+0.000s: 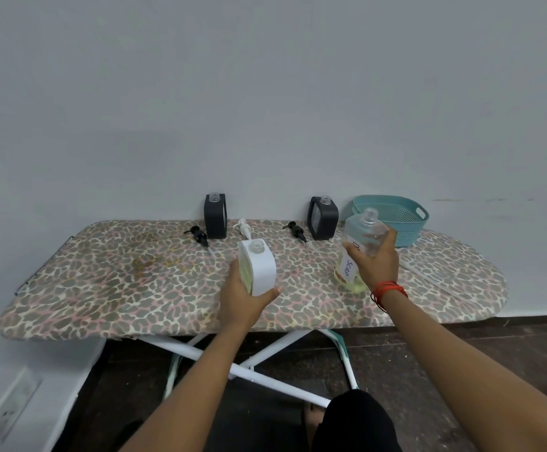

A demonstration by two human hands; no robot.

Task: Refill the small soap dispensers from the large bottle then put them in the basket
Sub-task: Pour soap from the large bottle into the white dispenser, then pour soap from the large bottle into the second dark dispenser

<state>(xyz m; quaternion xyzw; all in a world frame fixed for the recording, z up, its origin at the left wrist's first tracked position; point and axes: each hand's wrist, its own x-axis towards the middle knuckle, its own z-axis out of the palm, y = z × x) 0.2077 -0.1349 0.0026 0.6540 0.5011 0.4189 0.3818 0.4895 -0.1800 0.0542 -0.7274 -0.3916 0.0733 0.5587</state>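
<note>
At ironing board (102, 288): white dispenser (262, 269) and large soap bottle (360, 233), both uncapped, each held.
Left grip (246, 298) curls round dispenser base; right grip (376, 265) wraps tilted bottle, label partly hidden; contact with board unclear; basket (405, 226) at far right.

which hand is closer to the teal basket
Right. The right hand, holding the large bottle, is just in front of the basket; the left hand, holding the white dispenser, is much farther left.

There are three small dispensers: two black dispensers (215, 216) (323, 222) and one white dispenser (259, 267). There are three loose pumps: two black pumps (197, 234) (295, 231) and one white pump (244, 227). There is one large bottle (363, 230), one basket (392, 213) and one surface (102, 282).
</note>
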